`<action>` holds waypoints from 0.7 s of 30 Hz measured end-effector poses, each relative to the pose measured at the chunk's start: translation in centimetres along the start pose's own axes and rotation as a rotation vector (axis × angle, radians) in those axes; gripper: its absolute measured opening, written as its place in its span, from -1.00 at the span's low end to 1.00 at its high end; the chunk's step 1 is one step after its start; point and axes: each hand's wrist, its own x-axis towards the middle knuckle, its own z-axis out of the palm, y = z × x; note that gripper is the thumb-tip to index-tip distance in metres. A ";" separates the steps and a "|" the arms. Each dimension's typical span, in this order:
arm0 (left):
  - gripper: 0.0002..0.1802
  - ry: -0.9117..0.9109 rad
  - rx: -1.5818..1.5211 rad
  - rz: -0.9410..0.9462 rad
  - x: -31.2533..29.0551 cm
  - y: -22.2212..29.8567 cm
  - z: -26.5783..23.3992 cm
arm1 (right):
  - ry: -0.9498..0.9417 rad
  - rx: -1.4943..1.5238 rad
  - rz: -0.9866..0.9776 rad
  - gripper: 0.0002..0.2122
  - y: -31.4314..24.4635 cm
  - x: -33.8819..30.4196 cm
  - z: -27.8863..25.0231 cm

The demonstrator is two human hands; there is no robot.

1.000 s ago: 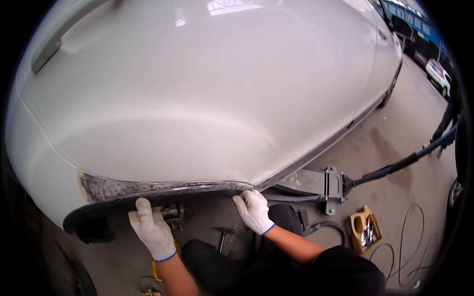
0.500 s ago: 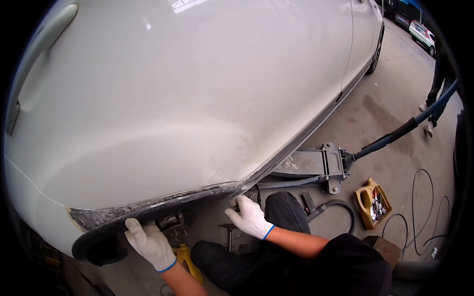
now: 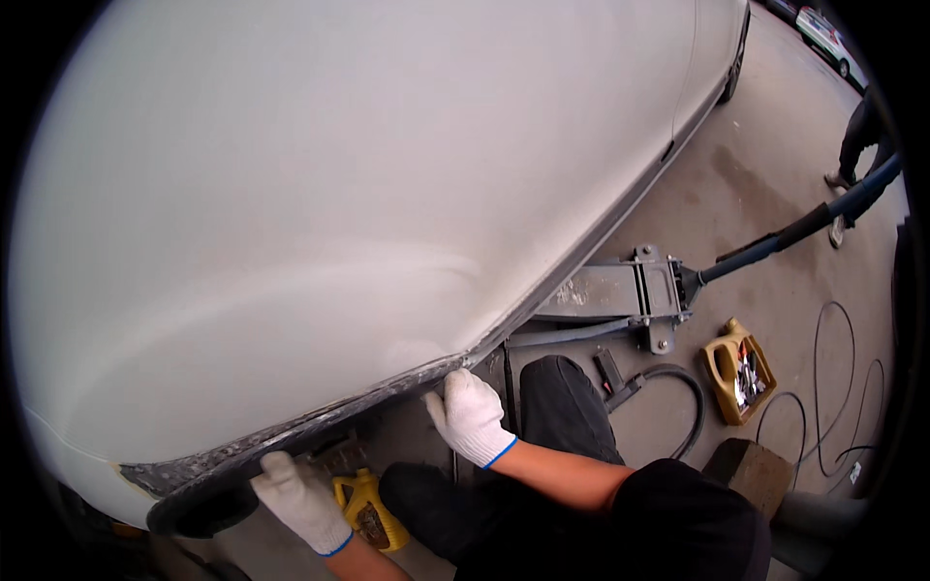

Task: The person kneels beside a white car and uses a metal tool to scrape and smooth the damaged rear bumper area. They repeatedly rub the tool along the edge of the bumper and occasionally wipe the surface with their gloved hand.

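Note:
A white car's body panel [image 3: 291,174] fills most of the head view. Along its wheel arch runs a bare, scuffed grey edge [image 3: 179,474]. Under that edge sits a black wheel arch liner [image 3: 208,511]. My left hand [image 3: 302,508], in a white knit glove with a blue cuff, has its fingers closed at the liner's lower left part. My right hand [image 3: 472,418], gloved alike, is closed at the liner's right end, where the arch meets the sill. The fingertips of both hands are partly hidden.
A grey floor jack [image 3: 596,293] with a long handle [image 3: 775,250] reaches under the sill. Nearby are a black hose [image 3: 693,397], a cut-open tan jug [image 3: 765,382] with small parts, a yellow jug [image 3: 366,518], a brown block [image 3: 751,474] and thin cables [image 3: 816,387]. A person's legs [image 3: 857,145] show far right.
My right hand has moved slightly up and left against the arch corner. The left hand sits slightly lower and farther right. The whole view has shifted, showing more of the yellow jug.

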 end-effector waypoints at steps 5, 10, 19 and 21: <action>-0.43 -0.085 -0.119 -0.094 -1.5 -1.0 4.8 | 0.140 0.144 -0.153 -0.75 1.8 -0.1 1.1; -0.45 0.006 -0.174 -0.028 -1.7 0.6 7.3 | 0.124 0.232 -0.049 -0.73 2.1 0.8 0.3; -0.39 -0.051 -0.127 -0.035 -1.3 -0.4 6.0 | -0.012 0.125 0.002 -0.68 2.0 0.8 -0.6; -0.39 -0.056 -0.125 -0.039 -1.1 -0.8 5.5 | -0.038 0.069 -0.041 -0.67 1.6 1.0 -1.5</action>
